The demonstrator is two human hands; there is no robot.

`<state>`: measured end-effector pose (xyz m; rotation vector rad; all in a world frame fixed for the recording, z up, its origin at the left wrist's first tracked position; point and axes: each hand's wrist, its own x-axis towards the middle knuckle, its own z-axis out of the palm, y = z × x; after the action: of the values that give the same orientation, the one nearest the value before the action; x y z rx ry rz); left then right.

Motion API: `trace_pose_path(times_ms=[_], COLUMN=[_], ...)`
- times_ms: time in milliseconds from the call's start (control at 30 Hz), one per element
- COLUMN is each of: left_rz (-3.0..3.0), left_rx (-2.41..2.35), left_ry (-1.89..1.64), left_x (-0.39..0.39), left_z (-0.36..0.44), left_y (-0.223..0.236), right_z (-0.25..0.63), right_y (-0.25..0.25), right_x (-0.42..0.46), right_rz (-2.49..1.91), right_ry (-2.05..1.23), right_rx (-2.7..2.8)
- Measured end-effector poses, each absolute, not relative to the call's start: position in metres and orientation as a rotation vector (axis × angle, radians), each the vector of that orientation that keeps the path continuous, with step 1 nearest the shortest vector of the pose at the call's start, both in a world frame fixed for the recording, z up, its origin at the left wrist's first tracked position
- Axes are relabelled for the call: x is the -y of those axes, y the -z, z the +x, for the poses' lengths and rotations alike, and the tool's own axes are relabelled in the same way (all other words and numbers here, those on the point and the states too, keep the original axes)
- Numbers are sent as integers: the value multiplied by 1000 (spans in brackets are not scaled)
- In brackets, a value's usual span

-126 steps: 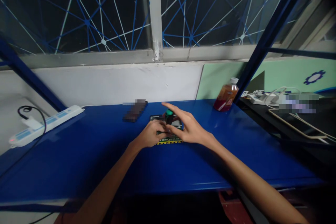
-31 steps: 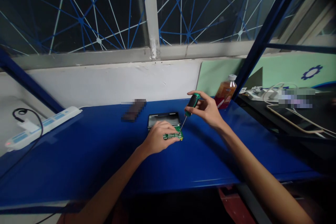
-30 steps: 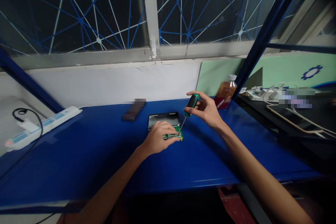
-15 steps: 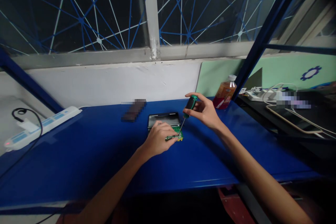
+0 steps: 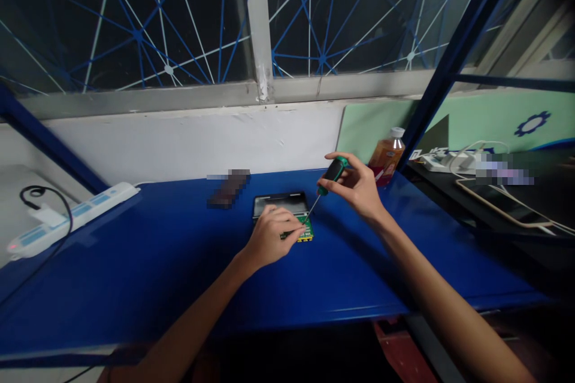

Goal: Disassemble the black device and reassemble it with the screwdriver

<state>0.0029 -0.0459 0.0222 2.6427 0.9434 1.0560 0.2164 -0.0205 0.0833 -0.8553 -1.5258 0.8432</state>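
Note:
My left hand (image 5: 269,236) lies curled over a green circuit board (image 5: 302,233) on the blue table (image 5: 135,263), its fingers pressed on the board. A dark flat case (image 5: 278,202) lies just behind the board. My right hand (image 5: 354,188) grips a small screwdriver (image 5: 330,175) with a green and black handle. The screwdriver is tilted, and its thin shaft slants down-left with the tip at the board's right end, close to my left fingertips.
A white power strip (image 5: 76,212) with a black cable lies at the table's left. An orange-filled bottle (image 5: 386,158) stands at the back right beside a blue post. Another power strip with cables (image 5: 453,161) and a flat device lie on the dark surface at right.
My right hand picked up the screwdriver and set its tip on the board. In the last second the handle rose slightly and leaned further right. My left hand stays on the board.

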Motion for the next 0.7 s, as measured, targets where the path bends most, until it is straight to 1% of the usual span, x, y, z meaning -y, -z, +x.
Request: trace_pose_path(times_ms=[233, 700], left_rz=[2578, 2568], left_rx=[-960, -942], left_ry=[-1153, -1176], left_x=[45, 45], left_z=[3, 2], left_y=[-23, -23], right_z=[216, 217], right_y=[-85, -87], right_x=[23, 25], right_rz=[-846, -837], right_ry=[-826, -830], right_rx=[1505, 1478])
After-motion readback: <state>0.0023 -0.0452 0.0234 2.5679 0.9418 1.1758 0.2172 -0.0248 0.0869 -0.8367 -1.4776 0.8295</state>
